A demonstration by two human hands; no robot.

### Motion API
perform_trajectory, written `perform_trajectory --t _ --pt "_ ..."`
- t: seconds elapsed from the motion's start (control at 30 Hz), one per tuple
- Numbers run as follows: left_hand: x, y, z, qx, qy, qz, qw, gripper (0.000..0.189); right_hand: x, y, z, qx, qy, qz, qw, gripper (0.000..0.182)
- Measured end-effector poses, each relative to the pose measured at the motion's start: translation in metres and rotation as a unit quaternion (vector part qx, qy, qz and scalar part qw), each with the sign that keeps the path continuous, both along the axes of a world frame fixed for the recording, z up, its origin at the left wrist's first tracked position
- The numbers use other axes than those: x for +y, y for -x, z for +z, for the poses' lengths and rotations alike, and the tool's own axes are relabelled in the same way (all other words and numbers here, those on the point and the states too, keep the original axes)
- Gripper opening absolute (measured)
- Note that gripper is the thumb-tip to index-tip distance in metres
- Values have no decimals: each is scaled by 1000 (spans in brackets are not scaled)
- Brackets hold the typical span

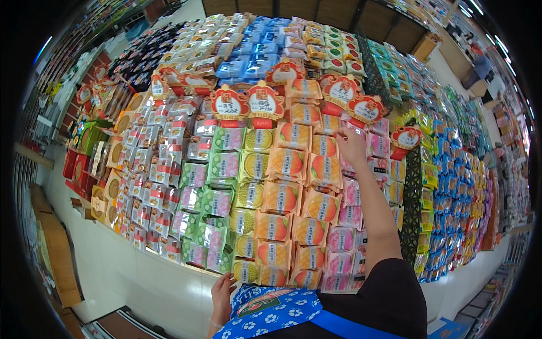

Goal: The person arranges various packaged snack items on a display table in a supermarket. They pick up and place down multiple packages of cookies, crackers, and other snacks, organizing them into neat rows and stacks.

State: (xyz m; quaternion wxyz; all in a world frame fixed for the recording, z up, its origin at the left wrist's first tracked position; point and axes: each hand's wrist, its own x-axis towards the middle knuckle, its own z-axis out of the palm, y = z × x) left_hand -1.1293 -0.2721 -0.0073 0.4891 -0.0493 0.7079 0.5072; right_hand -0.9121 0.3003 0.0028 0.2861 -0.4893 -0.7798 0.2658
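Observation:
My right hand (352, 146) reaches over the display, its fingertips at the upper end of a row of orange mango-print pastry packets (325, 167). Whether the fingers grip a packet there is unclear. Pink flower-print packets (341, 239) run beneath that forearm. Low at the front edge, my left hand (222, 292) hangs with loosely bent fingers and nothing visible in them. Closest to it is a yellow durian-print packet (244, 271). Green packets with pink print (218, 203) stand in columns beside the durian ones.
Red-and-gold price signs (264, 101) with handwriting rise behind the packets. A black lattice divider (410, 203) borders blue packets (453, 169) on the right. Round boxed pastries (113, 182) line the left end. Another person (478, 65) is far off at right.

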Motion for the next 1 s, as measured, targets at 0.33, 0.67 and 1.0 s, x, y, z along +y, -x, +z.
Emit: perform_trajectory --t 0.33,0.67,1.0 --pt "-18 0 10 5 -22 32 999 38 93 73 -107 -60 -47 51 996 43" --pt "-59 0 -16 -4 -40 95 995 32 -55 72 9 -12 -131 31 991 22" --pt "-100 37 -18 -19 -131 134 982 27 -338 148 8 68 -32 245 967 14"
